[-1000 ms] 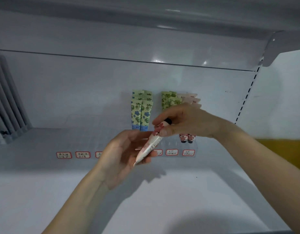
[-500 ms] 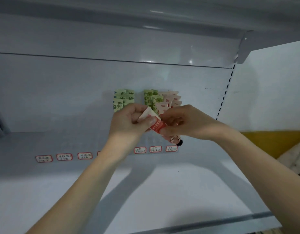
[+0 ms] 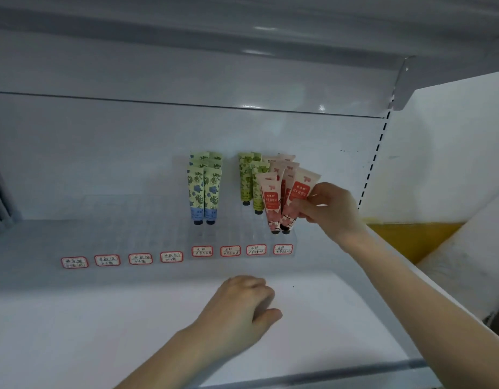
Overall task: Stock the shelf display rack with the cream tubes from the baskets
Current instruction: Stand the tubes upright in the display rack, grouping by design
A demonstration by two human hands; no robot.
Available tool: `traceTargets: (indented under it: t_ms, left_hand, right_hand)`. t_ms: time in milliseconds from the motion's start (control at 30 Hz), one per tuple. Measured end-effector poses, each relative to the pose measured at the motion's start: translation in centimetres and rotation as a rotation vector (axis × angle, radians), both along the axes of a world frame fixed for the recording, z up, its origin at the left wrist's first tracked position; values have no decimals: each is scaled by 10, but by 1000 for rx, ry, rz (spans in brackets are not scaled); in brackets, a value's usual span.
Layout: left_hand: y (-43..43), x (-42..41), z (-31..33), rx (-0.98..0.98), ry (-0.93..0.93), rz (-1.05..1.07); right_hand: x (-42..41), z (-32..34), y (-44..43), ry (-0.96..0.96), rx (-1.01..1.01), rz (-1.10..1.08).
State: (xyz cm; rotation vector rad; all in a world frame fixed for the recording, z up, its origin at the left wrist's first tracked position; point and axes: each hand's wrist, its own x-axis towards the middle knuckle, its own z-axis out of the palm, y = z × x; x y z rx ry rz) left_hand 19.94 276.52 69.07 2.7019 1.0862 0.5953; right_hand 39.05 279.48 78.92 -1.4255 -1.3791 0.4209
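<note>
The white shelf (image 3: 326, 318) is filling most of the frame. It is carrying a clear display rack (image 3: 147, 226) at centre, with rows stepping upward so the back tubes are showing over the front ones. The left hand (image 3: 242, 307), low at centre, is resting on the shelf with fingers loosely curled and empty, probably bracing the reach. The right hand (image 3: 331, 209), at centre right, is pinching a pink cream tube (image 3: 300, 189) cap-down at the rightmost column, touching the other pink tubes (image 3: 271, 200). Whether its cap is sitting in a slot is unclear. Green tubes (image 3: 249, 181) and blue-flowered tubes (image 3: 204, 192) are standing further left. 8 red-bordered labels (image 3: 202, 251) are marking the columns.
</note>
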Motion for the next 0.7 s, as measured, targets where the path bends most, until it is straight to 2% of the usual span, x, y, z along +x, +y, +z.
traceTargets:
  t_ms: [133, 267, 367, 500, 700]
  left_hand:
    - [-3, 0, -9, -6, -136, 5]
    - [-4, 1, -11, 4, -126, 23]
    - [-1, 1, -15, 124, -137, 36]
    - [-3, 1, -13, 24, -122, 34]
    - [-5, 0, -11, 3, -107, 27]
  right_hand:
    - [1, -12, 8, -93, -29, -33]
    - [7, -17, 11, -121, -47, -52]
    - [8, -19, 13, -133, -68, -46]
    - [7, -26, 17, -184, -96, -39]
    - [11, -25, 18, -215, -140, -10]
